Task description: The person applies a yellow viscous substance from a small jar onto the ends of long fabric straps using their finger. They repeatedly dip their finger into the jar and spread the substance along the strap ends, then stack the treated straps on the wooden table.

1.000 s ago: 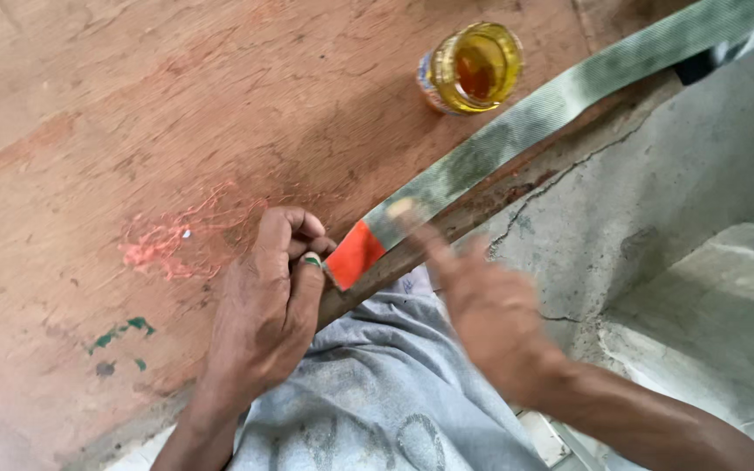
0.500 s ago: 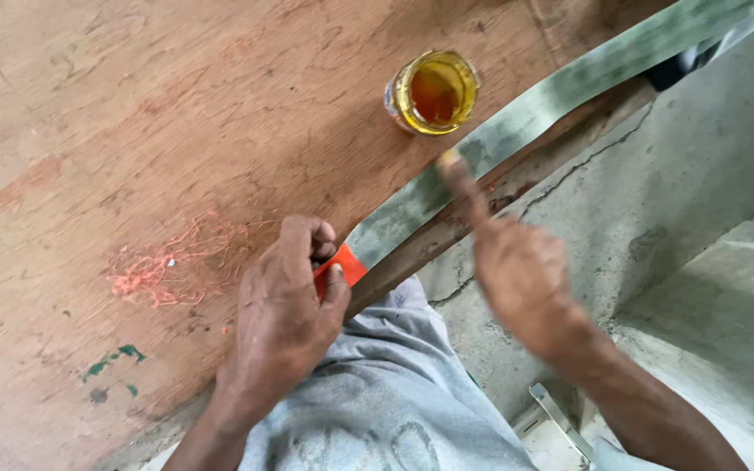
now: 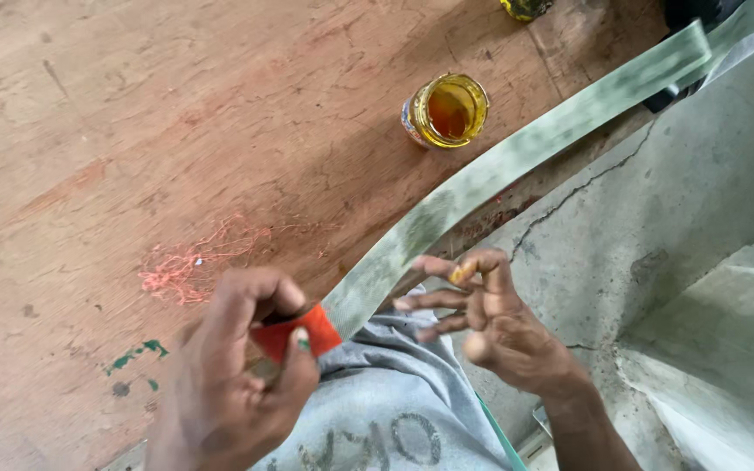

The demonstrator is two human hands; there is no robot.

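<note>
Head view: left hand pinching the red end of a long green strip at the counter's near edge.

Left hand (image 3: 237, 384): fingers pressed together on the strip's red tip (image 3: 294, 333); strip (image 3: 517, 161) runs diagonally toward the far right corner, its far end cut off. Right hand (image 3: 490, 318): fingers spread, just beside the strip, touching it or not I cannot tell. Half a second ago it rested on the strip. Jar of amber liquid (image 3: 447, 111) stands near the strip; the jar's contents are unclear.

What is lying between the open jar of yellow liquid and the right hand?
In the head view, only the long green strip crosses between the jar and the right hand.
</note>
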